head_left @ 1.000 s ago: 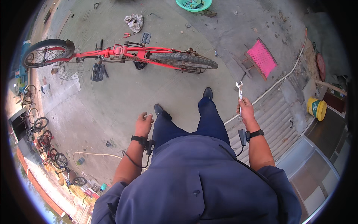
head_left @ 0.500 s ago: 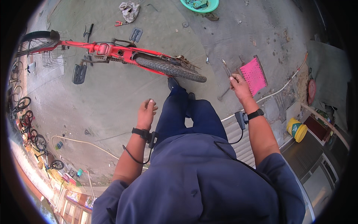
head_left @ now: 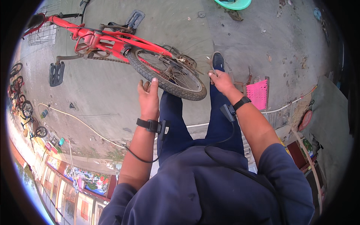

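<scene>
A red bicycle point(head_left: 101, 39) lies upside down across the floor, its dark-tyred wheel point(head_left: 170, 73) pointing toward me. Just at the near edge of that tyre is my left hand point(head_left: 149, 99), thumb and fingers apart and nothing held; whether the thumb touches the rubber I cannot tell. To the right of the wheel, my right hand point(head_left: 224, 83) is closed on a slim metal wrench point(head_left: 213, 67), its tip pointing away from me. The fingers cover the wrench's lower end.
A low stool with a pink woven seat point(head_left: 257, 94) is right of my right hand. A green basin point(head_left: 236, 3) sits at the far edge. A pale hose point(head_left: 82, 119) crosses the floor at left. Several bicycles point(head_left: 26, 107) stand along the far left.
I have stepped closer to the bicycle's wheel, one foot now right of it. My right hand, with the wrench, has moved left from the stool toward the wheel; my left hand has come to the tyre.
</scene>
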`<state>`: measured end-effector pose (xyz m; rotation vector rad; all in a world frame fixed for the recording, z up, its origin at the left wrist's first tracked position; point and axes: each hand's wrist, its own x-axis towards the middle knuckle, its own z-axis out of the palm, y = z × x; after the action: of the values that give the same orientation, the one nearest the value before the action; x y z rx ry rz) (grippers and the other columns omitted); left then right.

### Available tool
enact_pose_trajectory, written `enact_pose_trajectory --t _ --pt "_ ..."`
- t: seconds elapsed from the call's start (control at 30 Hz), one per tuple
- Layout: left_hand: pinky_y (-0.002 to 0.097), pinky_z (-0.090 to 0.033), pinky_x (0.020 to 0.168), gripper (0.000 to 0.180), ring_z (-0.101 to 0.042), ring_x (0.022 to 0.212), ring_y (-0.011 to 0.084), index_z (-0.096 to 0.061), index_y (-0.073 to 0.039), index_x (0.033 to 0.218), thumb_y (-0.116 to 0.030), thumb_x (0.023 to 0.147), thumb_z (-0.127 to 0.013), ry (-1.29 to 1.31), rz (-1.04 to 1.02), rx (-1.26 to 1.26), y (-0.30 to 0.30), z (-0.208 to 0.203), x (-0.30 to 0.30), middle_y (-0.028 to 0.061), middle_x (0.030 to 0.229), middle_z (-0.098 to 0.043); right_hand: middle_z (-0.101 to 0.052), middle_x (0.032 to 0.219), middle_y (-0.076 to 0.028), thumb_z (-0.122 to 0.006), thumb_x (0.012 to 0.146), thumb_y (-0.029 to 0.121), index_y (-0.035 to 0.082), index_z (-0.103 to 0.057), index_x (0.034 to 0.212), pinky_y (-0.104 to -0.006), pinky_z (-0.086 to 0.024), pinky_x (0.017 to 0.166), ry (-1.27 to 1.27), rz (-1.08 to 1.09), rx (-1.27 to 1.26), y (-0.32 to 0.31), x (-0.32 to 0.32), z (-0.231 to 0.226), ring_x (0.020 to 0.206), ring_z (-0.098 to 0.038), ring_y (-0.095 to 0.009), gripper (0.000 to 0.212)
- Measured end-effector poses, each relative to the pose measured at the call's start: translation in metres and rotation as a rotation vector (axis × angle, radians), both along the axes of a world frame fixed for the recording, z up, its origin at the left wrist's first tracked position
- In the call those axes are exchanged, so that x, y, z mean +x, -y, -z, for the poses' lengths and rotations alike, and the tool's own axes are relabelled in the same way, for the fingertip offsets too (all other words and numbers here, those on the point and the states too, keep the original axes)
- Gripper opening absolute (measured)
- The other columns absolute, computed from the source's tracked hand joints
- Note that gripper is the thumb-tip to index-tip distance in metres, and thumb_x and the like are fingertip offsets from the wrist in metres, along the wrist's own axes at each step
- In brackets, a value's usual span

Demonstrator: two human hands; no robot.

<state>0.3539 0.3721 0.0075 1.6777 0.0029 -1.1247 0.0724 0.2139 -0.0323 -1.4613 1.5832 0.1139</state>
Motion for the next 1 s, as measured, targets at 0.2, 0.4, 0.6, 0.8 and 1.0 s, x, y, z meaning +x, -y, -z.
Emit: enact_pose_trajectory --t 0.2,0.4,0.6,0.8,1.0 --pt "0.0327 -0.047 0.093 0.058 -0.055 0.106 0.0167 -0.042 0.005 0.143 -0.021 0.100 -0.071 0.182 -0.172 0.035 0.049 0.015 -0.040 0.0098 0.122 -0.059 -0.070 0.106 -0.024 -0.060 0.100 0.036 0.006 -0.072 0.117 -0.0458 -0.051 0.090 -0.045 -0.251 0.058 0.041 0.011 0.071 0.101 -0.066 -0.041 0.037" --pt "0.0345 -0.048 0.101 0.049 -0.062 0.117 0.0223 -0.041 0.005 0.142 -0.009 0.101 -0.065 0.218 -0.184 0.085 0.055 0.015 -0.047 0.0161 0.132 -0.060 -0.067 0.120 -0.024 -0.058 0.101 0.037 0.005 -0.067 0.126 -0.0464 -0.049 0.099 0.013 -0.273 0.135 0.040 0.022 0.126 0.114 -0.062 -0.043 0.042" --pt "0.0380 -0.046 0.107 0.051 -0.060 0.128 0.0275 -0.034 0.004 0.146 -0.002 0.101 -0.058 0.208 -0.255 0.061 0.062 0.013 -0.053 0.0188 0.139 -0.055 -0.066 0.118 -0.023 -0.056 0.104 0.037 0.004 -0.067 0.124 -0.0426 -0.049 0.099 0.035 -0.329 -0.002 0.031 0.017 0.144 0.112 -0.063 -0.041 0.040" --pt "0.0384 -0.048 0.106 0.054 -0.062 0.126 0.0280 -0.031 0.005 0.147 0.001 0.100 -0.057 0.215 -0.233 0.079 0.064 0.011 -0.052 0.0204 0.139 -0.055 -0.065 0.120 -0.024 -0.055 0.104 0.036 0.003 -0.067 0.124 -0.0437 -0.048 0.100 0.045 -0.329 0.077 0.042 0.020 0.140 0.114 -0.062 -0.041 0.040" --pt "0.0396 -0.047 0.107 0.059 -0.062 0.126 0.0294 -0.028 0.005 0.149 0.002 0.099 -0.058 0.204 -0.246 0.079 0.063 0.013 -0.054 0.0208 0.140 -0.054 -0.066 0.113 -0.023 -0.057 0.103 0.033 0.003 -0.067 0.121 -0.0458 -0.049 0.096 -0.029 -0.312 0.072 0.052 0.025 0.125 0.110 -0.062 -0.042 0.037"
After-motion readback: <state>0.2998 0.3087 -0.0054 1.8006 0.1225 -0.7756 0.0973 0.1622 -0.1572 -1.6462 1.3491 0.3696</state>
